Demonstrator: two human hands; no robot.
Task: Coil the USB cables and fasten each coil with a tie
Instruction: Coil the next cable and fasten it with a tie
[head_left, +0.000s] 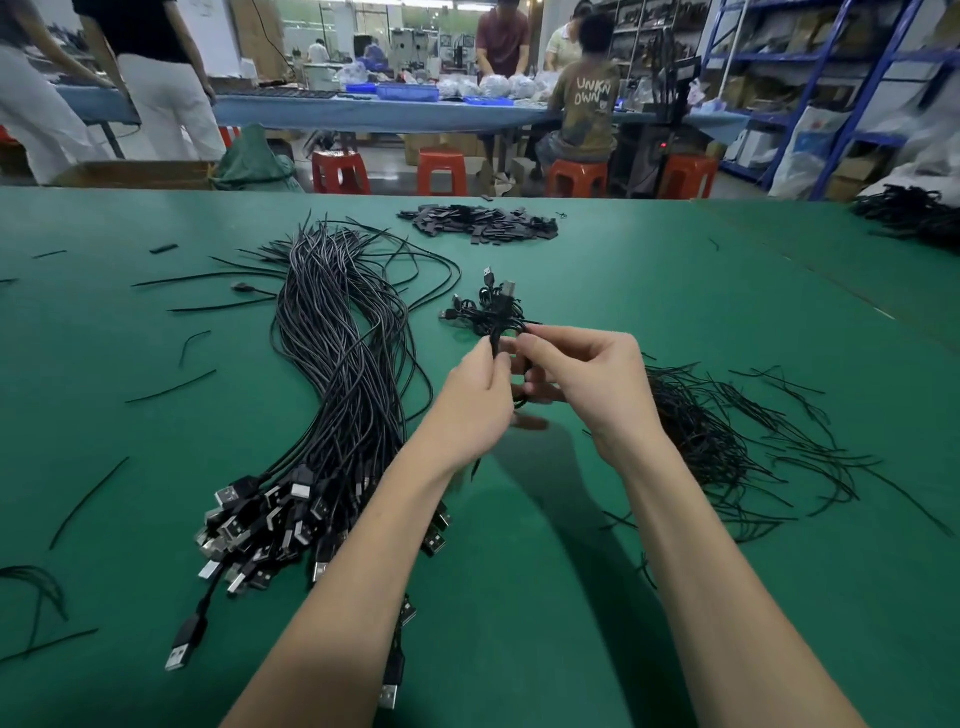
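Above the middle of the green table (597, 597), both hands are raised and meet over a small coiled USB cable (500, 340). The left hand (475, 400) pinches the black strand between thumb and forefinger, its fingertips curled onto it from the left. The right hand (592, 379) closes on the same coil from the right, thumb and forefinger pressed at the top while the lower fingers curl under the loops, which are mostly hidden behind the hands. Whether a tie is already wrapped round it cannot be told. Just beyond the fingertips, toward the far edge, a small heap of finished coils (485, 306) lies on the surface with plugs sticking up. Left of the hands a thick bundle of uncoiled cables (343, 364) runs from the far side to the near left, its USB plugs (260, 525) bunched beside the left forearm. Right of the right wrist lies a loose spread of thin black ties (727, 447). Near the far edge sits a pile of small black pieces (483, 222)
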